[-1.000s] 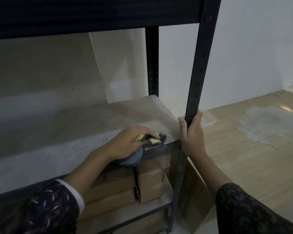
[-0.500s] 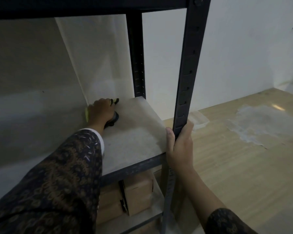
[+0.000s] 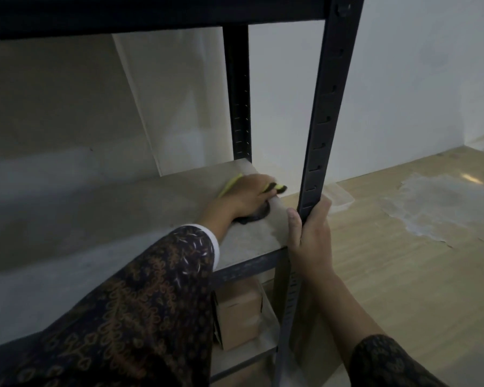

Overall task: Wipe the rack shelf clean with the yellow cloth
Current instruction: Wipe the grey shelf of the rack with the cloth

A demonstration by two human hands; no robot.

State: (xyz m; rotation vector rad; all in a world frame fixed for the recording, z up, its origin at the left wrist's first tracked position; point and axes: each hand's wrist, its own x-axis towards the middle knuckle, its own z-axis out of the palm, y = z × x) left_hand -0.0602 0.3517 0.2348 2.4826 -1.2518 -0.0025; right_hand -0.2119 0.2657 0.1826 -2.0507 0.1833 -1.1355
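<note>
Matt dusty shelf board (image 3: 140, 216), dark painted metal post (image 3: 323, 113), possibly microfibre yellow cloth (image 3: 231, 185)

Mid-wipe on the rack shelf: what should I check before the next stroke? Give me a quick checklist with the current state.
1. Yellow cloth held by the left hand: ok, fingers curled round it.
2. Cloth in contact with the shelf: ok, near the back right corner.
3. Right hand steadying the front post: ok, wrapped round it.
4. Boxes out of the way: ok, on the level below.
5. Shelf surface already clean: cannot tell, the light is too dim.
6. Dark piece under the left wrist part of the cloth: cannot tell.
</note>
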